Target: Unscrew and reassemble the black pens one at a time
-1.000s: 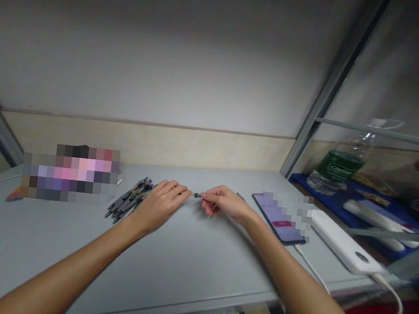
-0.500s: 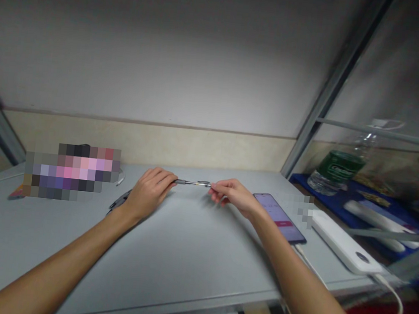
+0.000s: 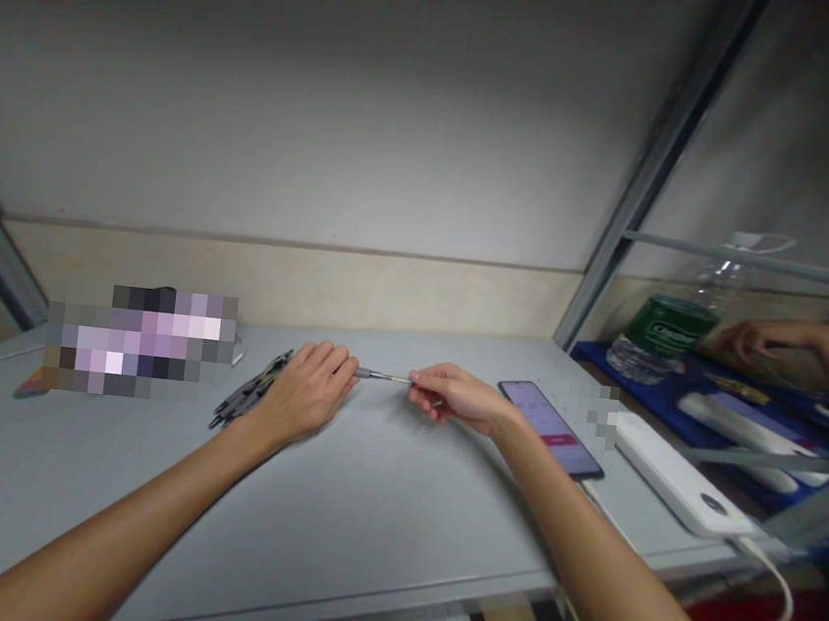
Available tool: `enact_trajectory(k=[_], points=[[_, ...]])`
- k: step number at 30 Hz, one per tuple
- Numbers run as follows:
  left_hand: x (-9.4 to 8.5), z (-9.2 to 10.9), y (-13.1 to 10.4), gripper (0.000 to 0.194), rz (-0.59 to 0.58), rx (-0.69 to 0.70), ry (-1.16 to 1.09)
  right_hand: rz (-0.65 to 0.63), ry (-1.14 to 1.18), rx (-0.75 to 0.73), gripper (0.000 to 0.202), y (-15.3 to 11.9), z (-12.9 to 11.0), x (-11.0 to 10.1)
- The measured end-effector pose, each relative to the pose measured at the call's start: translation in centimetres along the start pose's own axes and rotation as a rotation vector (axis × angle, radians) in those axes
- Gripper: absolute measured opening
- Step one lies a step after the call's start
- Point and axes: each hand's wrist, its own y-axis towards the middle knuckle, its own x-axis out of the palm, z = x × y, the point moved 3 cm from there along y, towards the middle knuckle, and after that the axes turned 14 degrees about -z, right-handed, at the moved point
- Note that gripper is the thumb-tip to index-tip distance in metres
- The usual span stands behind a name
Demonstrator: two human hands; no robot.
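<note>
A slim pen [image 3: 382,376] with a grey barrel and a thinner silver part stretches level between my hands above the table. My left hand [image 3: 313,386] is closed round the grey end, with its wrist low over the tabletop. My right hand [image 3: 454,396] pinches the silver end between thumb and fingertips, the other fingers curled below; a small shiny bit shows by those fingers, too small to name. Several dark pens [image 3: 250,394] lie in a heap just left of my left hand, which partly hides them.
On the grey table [image 3: 363,522] a phone [image 3: 550,429] lies beside my right forearm, near a white power bank [image 3: 678,477] with a cable. A blurred-out pile [image 3: 145,337] sits at left. Past the metal frame are a water bottle [image 3: 668,327] and another person's hand [image 3: 771,338].
The silver clip part visible between my hands is now out of sight, and a thin silver length shows there instead. More of the pen heap shows. The other person's hand has reached farther in.
</note>
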Motion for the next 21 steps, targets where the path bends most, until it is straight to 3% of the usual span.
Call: enact_trajectory(k=[6,21], points=[[0.0,-0.2,-0.4,0.025,-0.003,0.003,0.039,0.042,0.091,-0.050,0.037,0.2,-0.1,0.4],[1.5,-0.3,-0.4,0.022,-0.024,0.008,-0.113,0.116,0.026,-0.150,0.037,2.0,2.0,0.2]])
